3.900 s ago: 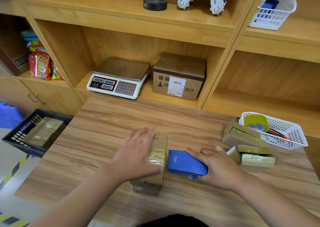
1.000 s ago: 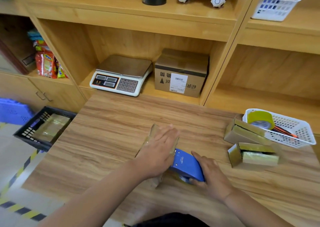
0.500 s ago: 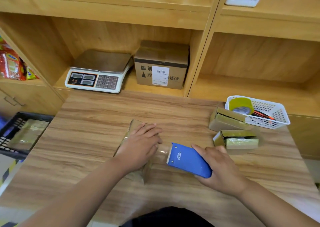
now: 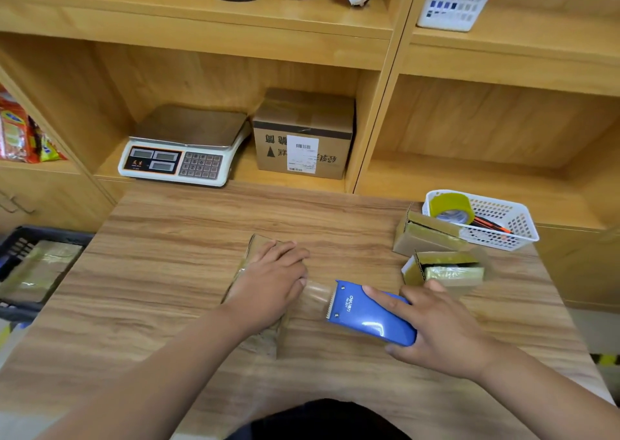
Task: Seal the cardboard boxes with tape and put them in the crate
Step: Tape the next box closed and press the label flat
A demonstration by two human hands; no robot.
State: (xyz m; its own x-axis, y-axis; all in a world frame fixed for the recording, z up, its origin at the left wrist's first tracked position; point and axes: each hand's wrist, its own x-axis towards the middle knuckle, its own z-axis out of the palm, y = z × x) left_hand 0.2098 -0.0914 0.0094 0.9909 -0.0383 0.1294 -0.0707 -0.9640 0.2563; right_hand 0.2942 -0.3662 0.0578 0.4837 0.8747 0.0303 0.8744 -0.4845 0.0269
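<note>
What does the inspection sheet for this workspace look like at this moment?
Surface: wooden table, grain visible.
Job's things: cardboard box under left hand; clear tape stretched from it to blue tape dispenser; rear open box and front open box at right; black crate holds taped box.
Clutter: white basket with yellow tape roll.
Grippers: left hand flat on box, fingers straight; right hand grips dispenser.
Cables: nothing seen.
Surroundings: shelving with scale, labelled carton, snack packets.
</note>
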